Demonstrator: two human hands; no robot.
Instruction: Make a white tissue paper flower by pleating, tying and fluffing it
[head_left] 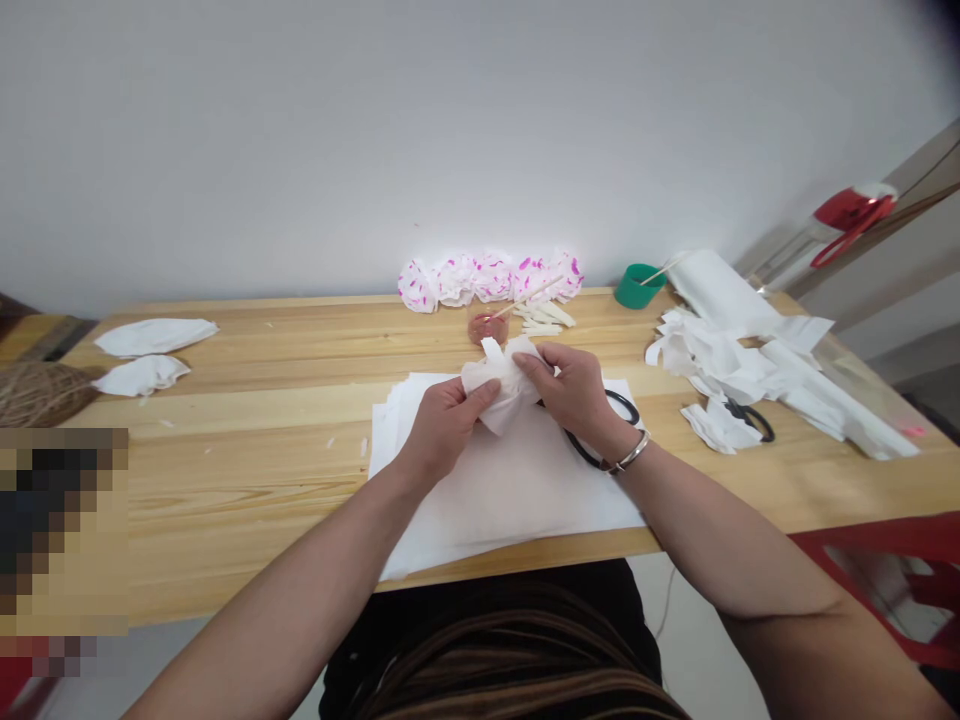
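A crumpled, partly opened piece of white tissue paper (501, 405) is held up between both hands. My left hand (448, 418) pinches its left side, thumb on top. At its right edge my right hand (570, 385) pinches the paper with thumb and fingers. Beneath the hands lies a stack of white paper sheets (495, 500). Black-handled scissors (624, 405) lie partly hidden under my right hand and wrist. Just beyond the hands stands a small clear cup with reddish contents (487, 328), a thin stick (529, 297) resting in it.
Pink-speckled white paper flowers (491, 278) line the wall. Folded paper strips (546, 318), a green cup (639, 287), a white roll (720, 290) and tissue scraps (705, 350) sit behind and right. More scissors (757, 420) lie right. Folded tissues (156, 336) and a twine ball (45, 393) are left.
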